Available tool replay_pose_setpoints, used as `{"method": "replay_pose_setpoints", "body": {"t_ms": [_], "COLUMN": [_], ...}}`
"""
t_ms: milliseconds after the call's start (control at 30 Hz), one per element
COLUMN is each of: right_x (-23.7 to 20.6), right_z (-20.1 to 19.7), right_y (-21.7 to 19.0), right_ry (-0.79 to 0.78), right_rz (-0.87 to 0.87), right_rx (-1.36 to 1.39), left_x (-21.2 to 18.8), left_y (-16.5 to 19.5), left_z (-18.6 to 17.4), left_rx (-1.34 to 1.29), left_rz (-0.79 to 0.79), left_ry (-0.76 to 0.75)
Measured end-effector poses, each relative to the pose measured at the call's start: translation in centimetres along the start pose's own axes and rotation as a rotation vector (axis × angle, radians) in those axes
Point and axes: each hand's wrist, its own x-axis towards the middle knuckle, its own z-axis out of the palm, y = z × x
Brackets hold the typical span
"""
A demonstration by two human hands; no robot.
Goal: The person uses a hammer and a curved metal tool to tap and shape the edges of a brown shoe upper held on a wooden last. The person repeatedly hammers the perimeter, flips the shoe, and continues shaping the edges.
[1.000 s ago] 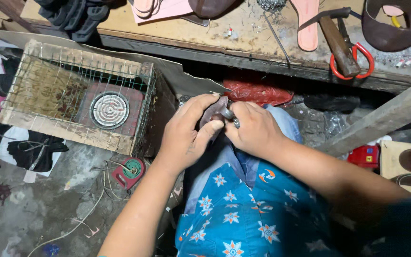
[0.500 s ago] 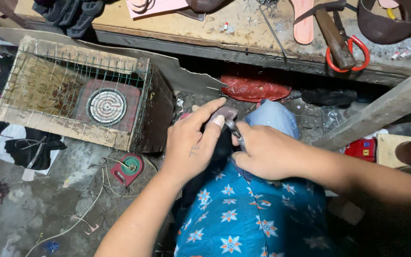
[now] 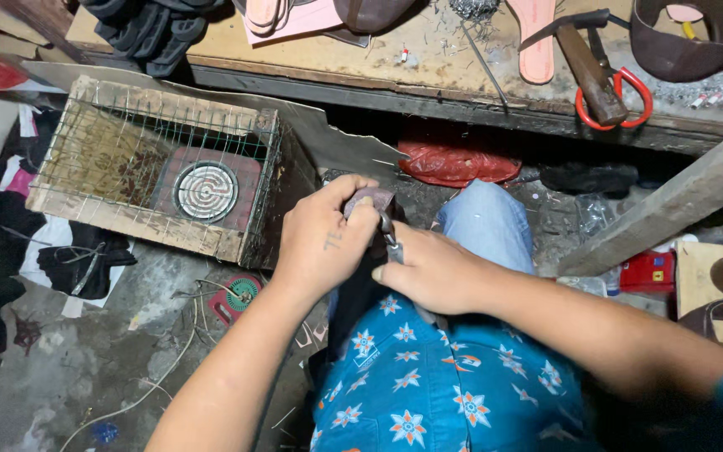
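My left hand [image 3: 324, 238] grips a small brown leather piece [image 3: 368, 199], its fingers curled over it above my lap. My right hand [image 3: 433, 268] is closed around a metal tool [image 3: 390, 243] whose tip meets the leather piece. Both hands are pressed close together over my blue floral-patterned garment [image 3: 445, 377] and my jeans knee [image 3: 483, 219]. What sits under the leather piece is hidden by my hands.
A wooden crate with wire mesh [image 3: 161, 180] holding a round coil heater [image 3: 205, 191] stands at the left. The workbench [image 3: 395, 59] at top carries a hammer [image 3: 587, 63], red-handled scissors [image 3: 621, 105], pink insoles and dark sandals. A wooden plank [image 3: 671, 205] leans at right.
My right hand has drawn back toward my body and lower, pulling the tool along the leather piece. My left hand keeps its hold; the view shifted slightly.
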Motion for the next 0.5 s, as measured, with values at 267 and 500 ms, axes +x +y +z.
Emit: {"method": "replay_pose_setpoints", "body": {"t_ms": [267,500], "right_x": [-1.6,-2.9], "right_z": [-1.3,-3.6], "right_y": [-1.4,-3.5], "right_ry": [-0.142,-0.067], "right_rz": [0.435,0.182], "right_rx": [0.300,-0.159], "left_x": [-1.4,-2.7], "left_y": [0.1,1.2], "left_z": [0.8,1.8], "left_rx": [0.133,0.233], "left_rz": [0.165,0.207], "left_ry": [0.052,0.043]}}
